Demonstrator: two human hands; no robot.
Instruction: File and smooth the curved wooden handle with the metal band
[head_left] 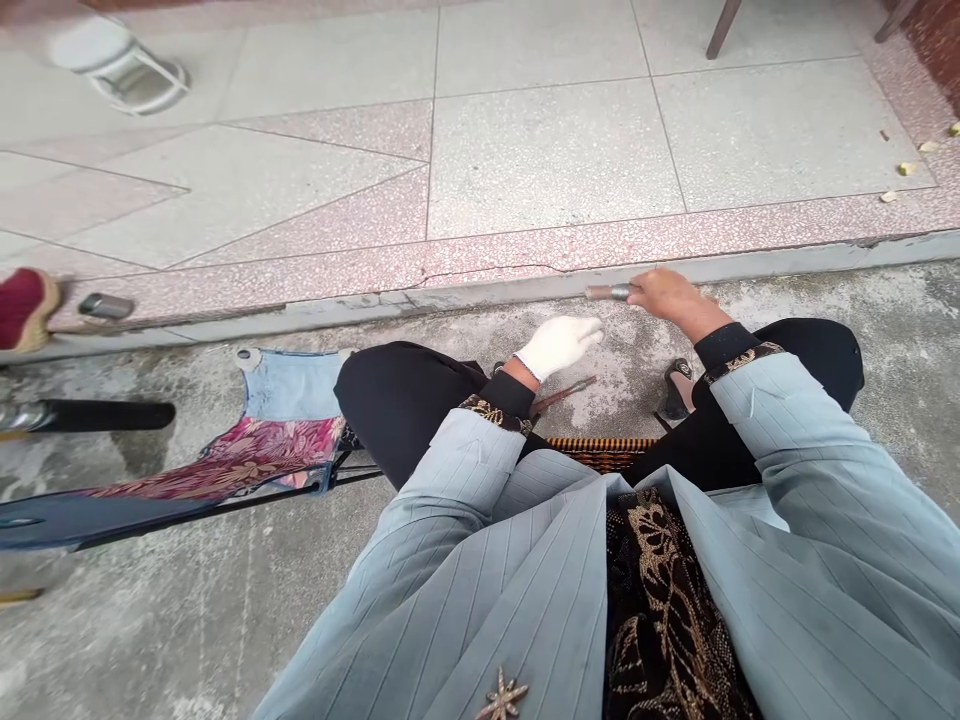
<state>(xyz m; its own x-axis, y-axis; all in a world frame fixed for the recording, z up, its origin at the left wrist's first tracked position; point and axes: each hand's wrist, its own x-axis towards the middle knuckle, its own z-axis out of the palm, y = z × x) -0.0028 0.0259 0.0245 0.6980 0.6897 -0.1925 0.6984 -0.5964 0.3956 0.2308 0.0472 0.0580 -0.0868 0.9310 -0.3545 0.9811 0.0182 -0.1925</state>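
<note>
My right hand is bare and closed around a short brush with a grey metal band. The brush points left, in front of the raised step's edge. My left hand wears a white knitted glove. Its fingers stretch to the right, close together, with no object visible in them; the palm is hidden. Below the glove, a thin reddish-brown stick lies low between my knees, its near end hidden by my sleeve.
The tiled step runs across the front. A metal cylinder stands on it beside a red shoe. Left of me are a fabric folding seat and a black tube. A white stool sits farther back.
</note>
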